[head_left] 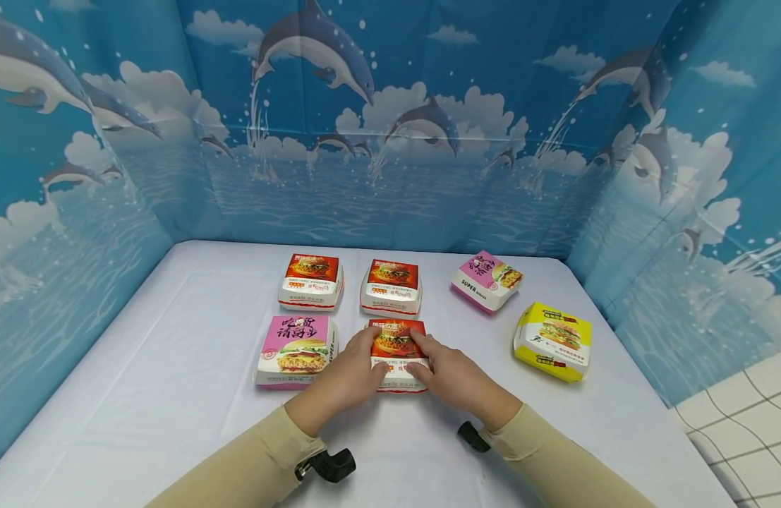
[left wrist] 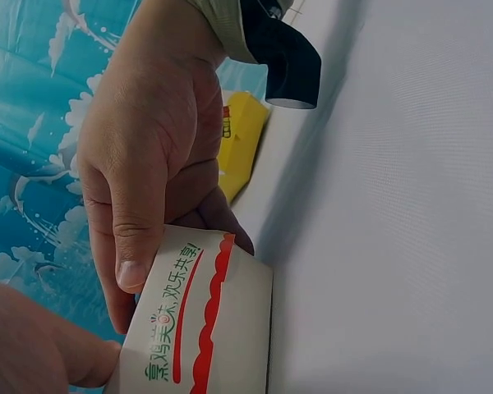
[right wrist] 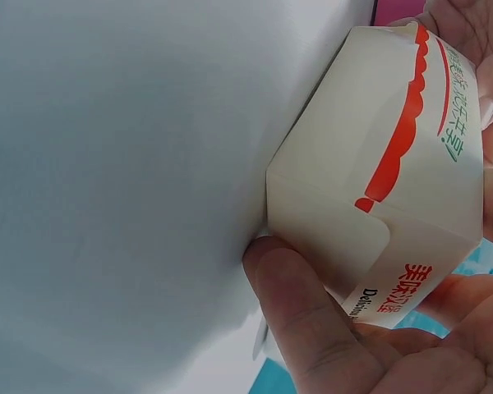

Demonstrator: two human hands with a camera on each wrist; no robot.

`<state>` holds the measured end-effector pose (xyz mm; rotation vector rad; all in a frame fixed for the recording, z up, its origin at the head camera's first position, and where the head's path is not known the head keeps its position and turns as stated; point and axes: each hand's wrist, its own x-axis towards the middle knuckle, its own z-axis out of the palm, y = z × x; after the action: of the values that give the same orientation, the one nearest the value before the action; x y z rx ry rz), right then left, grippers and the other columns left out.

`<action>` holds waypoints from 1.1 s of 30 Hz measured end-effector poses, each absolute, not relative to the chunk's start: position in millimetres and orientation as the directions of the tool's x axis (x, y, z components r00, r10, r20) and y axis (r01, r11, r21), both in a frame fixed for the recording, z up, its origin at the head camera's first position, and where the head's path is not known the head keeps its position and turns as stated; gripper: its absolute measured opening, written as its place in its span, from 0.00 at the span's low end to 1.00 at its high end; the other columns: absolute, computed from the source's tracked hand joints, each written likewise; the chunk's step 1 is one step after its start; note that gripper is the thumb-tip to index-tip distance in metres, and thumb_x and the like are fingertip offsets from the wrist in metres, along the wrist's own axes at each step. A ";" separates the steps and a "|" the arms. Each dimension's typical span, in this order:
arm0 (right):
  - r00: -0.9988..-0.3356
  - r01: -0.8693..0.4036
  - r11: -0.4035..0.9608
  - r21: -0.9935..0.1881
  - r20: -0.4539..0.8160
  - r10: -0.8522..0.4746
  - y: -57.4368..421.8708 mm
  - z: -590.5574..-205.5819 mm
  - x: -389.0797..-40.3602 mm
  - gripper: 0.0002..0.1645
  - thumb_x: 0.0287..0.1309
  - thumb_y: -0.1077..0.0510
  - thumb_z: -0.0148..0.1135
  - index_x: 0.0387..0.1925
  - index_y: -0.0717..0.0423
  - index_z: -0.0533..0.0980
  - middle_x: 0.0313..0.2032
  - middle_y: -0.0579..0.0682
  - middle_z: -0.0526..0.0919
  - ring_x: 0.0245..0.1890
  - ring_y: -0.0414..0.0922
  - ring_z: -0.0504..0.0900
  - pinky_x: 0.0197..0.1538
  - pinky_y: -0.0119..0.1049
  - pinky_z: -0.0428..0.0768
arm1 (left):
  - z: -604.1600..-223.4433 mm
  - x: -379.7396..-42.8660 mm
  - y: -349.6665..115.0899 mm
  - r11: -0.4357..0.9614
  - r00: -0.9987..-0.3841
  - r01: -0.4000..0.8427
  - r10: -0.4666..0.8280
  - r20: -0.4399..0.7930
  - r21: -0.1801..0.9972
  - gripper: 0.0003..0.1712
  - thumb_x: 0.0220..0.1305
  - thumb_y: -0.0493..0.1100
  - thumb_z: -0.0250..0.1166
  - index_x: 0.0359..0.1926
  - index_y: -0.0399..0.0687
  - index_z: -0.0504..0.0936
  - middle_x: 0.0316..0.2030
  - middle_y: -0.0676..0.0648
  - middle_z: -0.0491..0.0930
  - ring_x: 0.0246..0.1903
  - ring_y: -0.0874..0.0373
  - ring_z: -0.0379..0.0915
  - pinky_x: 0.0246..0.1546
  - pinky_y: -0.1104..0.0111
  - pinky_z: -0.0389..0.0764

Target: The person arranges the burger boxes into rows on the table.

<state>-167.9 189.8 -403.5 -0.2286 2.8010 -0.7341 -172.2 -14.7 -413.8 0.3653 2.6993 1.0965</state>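
Both hands hold a red and white burger box (head_left: 398, 343) on the white table, one at each side. My left hand (head_left: 350, 372) grips its left side, and my right hand (head_left: 458, 372) grips the right, thumbs over the lid's near part. In the right wrist view, a fingertip of the right hand (right wrist: 304, 320) is at the bottom edge of the box (right wrist: 345, 156). The left wrist view shows the white front wall of the box (left wrist: 230, 328) with a red scalloped band. Its lid appears closed.
Left of the held box sits a pink burger box (head_left: 296, 353). Two more red and white boxes, one left (head_left: 310, 282) and one middle (head_left: 391, 286), stand behind. A second pink box (head_left: 487, 282) and a yellow box (head_left: 553, 342) are at right. A dolphin-print curtain (head_left: 390, 190) encloses the table (head_left: 174, 395).
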 end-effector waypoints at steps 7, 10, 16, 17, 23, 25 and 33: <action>-0.960 -0.092 0.863 -0.497 -0.184 -0.209 189.2 -402.9 -167.5 0.47 0.71 0.43 0.66 0.83 0.45 0.57 0.79 0.55 0.66 0.75 0.56 0.72 0.71 0.57 0.75 | -413.6 -171.7 -14.4 0.693 -0.948 0.148 0.301 -0.098 0.705 0.39 0.76 0.47 0.61 0.80 0.42 0.57 0.79 0.36 0.60 0.77 0.41 0.62 0.75 0.43 0.67; -0.960 -0.093 0.863 -0.496 -0.186 -0.210 189.2 -403.5 -167.8 0.47 0.71 0.43 0.66 0.83 0.45 0.57 0.79 0.55 0.65 0.75 0.56 0.72 0.71 0.57 0.75 | -413.3 -171.7 -14.4 0.692 -0.948 0.150 0.304 -0.097 0.706 0.39 0.76 0.47 0.61 0.80 0.42 0.57 0.79 0.36 0.60 0.77 0.41 0.61 0.75 0.43 0.66; -0.959 -0.095 0.863 -0.496 -0.186 -0.213 190.0 -405.4 -168.8 0.47 0.71 0.42 0.65 0.83 0.44 0.57 0.79 0.54 0.65 0.75 0.55 0.72 0.71 0.56 0.75 | -413.5 -171.8 -14.4 0.697 -0.949 0.147 0.300 -0.099 0.702 0.39 0.76 0.47 0.60 0.80 0.42 0.58 0.79 0.36 0.60 0.77 0.42 0.62 0.75 0.44 0.67; -0.959 -0.095 0.863 -0.497 -0.186 -0.212 190.2 -405.6 -168.9 0.47 0.71 0.42 0.65 0.83 0.44 0.57 0.79 0.54 0.65 0.75 0.55 0.72 0.71 0.56 0.75 | -413.5 -171.8 -14.4 0.697 -0.949 0.146 0.299 -0.099 0.702 0.39 0.76 0.47 0.60 0.80 0.42 0.58 0.79 0.36 0.60 0.77 0.42 0.62 0.75 0.44 0.67; -0.959 -0.096 0.862 -0.498 -0.186 -0.215 190.3 -406.0 -169.4 0.47 0.71 0.42 0.65 0.83 0.44 0.57 0.79 0.54 0.65 0.75 0.55 0.72 0.71 0.57 0.76 | -413.7 -172.2 -14.6 0.700 -0.948 0.151 0.302 -0.097 0.698 0.39 0.76 0.47 0.60 0.81 0.43 0.58 0.79 0.37 0.60 0.77 0.42 0.61 0.75 0.44 0.66; -0.959 -0.097 0.862 -0.497 -0.184 -0.214 190.1 -406.0 -169.3 0.47 0.71 0.42 0.65 0.83 0.44 0.57 0.79 0.55 0.65 0.75 0.55 0.72 0.71 0.57 0.76 | -414.0 -172.3 -14.6 0.700 -0.948 0.152 0.302 -0.096 0.698 0.39 0.76 0.47 0.60 0.81 0.42 0.57 0.79 0.37 0.60 0.77 0.42 0.61 0.75 0.44 0.66; -0.959 -0.088 0.861 -0.502 -0.191 -0.209 189.9 -405.3 -169.0 0.47 0.71 0.42 0.65 0.83 0.44 0.57 0.79 0.55 0.65 0.75 0.56 0.71 0.71 0.57 0.75 | -413.3 -172.3 -14.7 0.697 -0.946 0.158 0.310 -0.095 0.699 0.39 0.76 0.47 0.61 0.80 0.41 0.57 0.79 0.36 0.60 0.78 0.41 0.60 0.76 0.43 0.65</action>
<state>-169.0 189.9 -405.3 -0.2266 2.7965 -0.7372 -172.3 -14.7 -413.3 0.3770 2.7009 1.0840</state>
